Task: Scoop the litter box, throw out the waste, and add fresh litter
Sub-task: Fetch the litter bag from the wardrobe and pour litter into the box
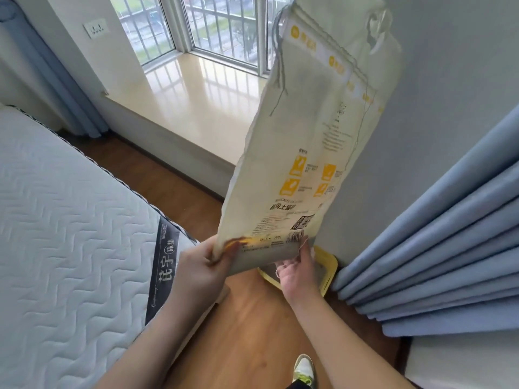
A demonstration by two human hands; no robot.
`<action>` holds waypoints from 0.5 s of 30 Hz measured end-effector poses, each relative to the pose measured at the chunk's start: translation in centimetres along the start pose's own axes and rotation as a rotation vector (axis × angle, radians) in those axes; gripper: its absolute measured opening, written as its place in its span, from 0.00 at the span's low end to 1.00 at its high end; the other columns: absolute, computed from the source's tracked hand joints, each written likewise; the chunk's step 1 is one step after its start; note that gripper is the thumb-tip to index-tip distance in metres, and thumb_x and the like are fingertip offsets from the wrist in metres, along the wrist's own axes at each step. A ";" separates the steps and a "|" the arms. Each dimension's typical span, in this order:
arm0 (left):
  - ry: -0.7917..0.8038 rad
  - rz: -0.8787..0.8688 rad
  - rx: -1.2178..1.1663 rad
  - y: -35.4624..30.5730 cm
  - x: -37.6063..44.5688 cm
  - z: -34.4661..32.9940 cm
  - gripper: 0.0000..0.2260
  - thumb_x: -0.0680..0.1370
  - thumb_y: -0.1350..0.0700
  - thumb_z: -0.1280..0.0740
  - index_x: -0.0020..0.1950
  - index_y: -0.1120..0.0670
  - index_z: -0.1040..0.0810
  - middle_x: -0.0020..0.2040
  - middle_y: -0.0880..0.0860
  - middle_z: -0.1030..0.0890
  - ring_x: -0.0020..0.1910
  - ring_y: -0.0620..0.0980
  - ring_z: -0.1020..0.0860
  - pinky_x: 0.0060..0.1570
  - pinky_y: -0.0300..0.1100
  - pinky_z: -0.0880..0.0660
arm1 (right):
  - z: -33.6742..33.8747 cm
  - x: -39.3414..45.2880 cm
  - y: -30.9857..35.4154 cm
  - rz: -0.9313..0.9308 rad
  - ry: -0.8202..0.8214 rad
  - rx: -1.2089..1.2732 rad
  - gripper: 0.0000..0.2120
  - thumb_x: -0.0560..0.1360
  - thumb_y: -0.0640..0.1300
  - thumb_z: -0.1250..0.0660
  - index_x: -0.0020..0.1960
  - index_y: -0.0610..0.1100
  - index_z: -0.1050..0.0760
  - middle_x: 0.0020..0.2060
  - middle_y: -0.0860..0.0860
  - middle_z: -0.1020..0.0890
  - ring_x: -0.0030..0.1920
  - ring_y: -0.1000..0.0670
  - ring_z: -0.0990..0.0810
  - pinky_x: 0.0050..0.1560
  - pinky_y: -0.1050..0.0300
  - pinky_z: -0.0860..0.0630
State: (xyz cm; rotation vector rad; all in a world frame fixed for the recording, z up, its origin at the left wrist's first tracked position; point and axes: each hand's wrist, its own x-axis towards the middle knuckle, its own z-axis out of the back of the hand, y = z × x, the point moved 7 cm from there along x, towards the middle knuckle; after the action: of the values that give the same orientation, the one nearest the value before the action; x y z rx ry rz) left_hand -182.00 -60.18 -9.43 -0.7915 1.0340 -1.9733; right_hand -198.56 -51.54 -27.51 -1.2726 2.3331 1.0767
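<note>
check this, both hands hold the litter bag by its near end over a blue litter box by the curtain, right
Not quite: in the head view the litter box is yellow, not blue. Both the left hand and right hand do hold the litter bag over it, beside the curtain.

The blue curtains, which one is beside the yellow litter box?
The pleated blue curtain on the right, bunched next to the yellow plastic litter box; the other blue curtain hangs far left by the window.

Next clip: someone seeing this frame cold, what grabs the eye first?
The tall cream litter bag with yellow print fills the centre, held up in front of the window. The left hand pinches its lower left corner and the right hand grips its lower edge. Below it, a yellow litter box peeks out on the wood floor, between a quilted mattress at left and blue curtains at right.
</note>
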 end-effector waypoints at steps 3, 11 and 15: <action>0.020 -0.025 -0.013 1.3 0.0 0.5 0.10 0.74 0.42 0.35 0.49 0.45 0.19 0.34 0.46 0.20 0.32 0.36 0.28 0.32 0.39 0.30 | 0.4 1.4 -0.5 -0.027 0.067 -0.083 0.33 0.70 0.60 0.31 0.73 0.54 0.35 0.66 0.49 0.23 0.68 0.44 0.27 0.70 0.38 0.36; 0.092 -0.108 0.034 5.7 -0.4 1.2 0.09 0.76 0.45 0.33 0.42 0.50 0.19 0.29 0.45 0.27 0.29 0.38 0.31 0.28 0.38 0.32 | 2.1 5.9 -2.0 0.004 0.150 -0.325 0.32 0.68 0.68 0.37 0.66 0.51 0.28 0.60 0.51 0.19 0.62 0.47 0.21 0.70 0.37 0.36; 0.097 -0.022 0.031 12.3 -1.4 0.9 0.17 0.73 0.40 0.35 0.40 0.53 0.19 0.28 0.50 0.25 0.29 0.42 0.30 0.30 0.44 0.29 | 3.9 7.5 -5.6 0.051 0.106 -0.364 0.46 0.58 0.72 0.29 0.68 0.46 0.29 0.61 0.47 0.19 0.62 0.46 0.21 0.60 0.46 0.24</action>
State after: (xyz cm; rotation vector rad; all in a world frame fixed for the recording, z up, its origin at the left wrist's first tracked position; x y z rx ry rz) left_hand -176.49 -64.07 -19.79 -0.6987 1.0521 -2.0586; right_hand -198.75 -55.23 -36.98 -1.4288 2.3278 1.5409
